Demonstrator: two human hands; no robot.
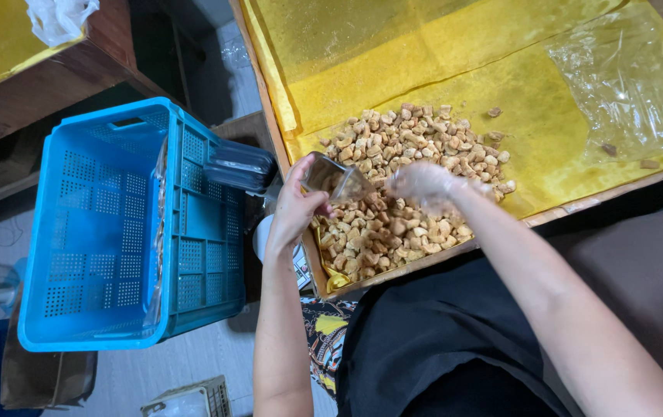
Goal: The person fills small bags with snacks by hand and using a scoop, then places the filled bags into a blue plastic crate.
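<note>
A heap of small tan, cube-like snack pieces lies on a yellow sheet inside a wooden tray. My left hand holds a small clear plastic container tilted over the near edge of the heap. My right hand, in a thin clear plastic glove, rests on the heap just right of the container's mouth, fingers bunched on some pieces.
A blue perforated plastic crate stands on the floor to the left. A stack of clear containers sits between crate and tray. A clear plastic bag lies on the sheet's right. The tray's wooden edge runs near my lap.
</note>
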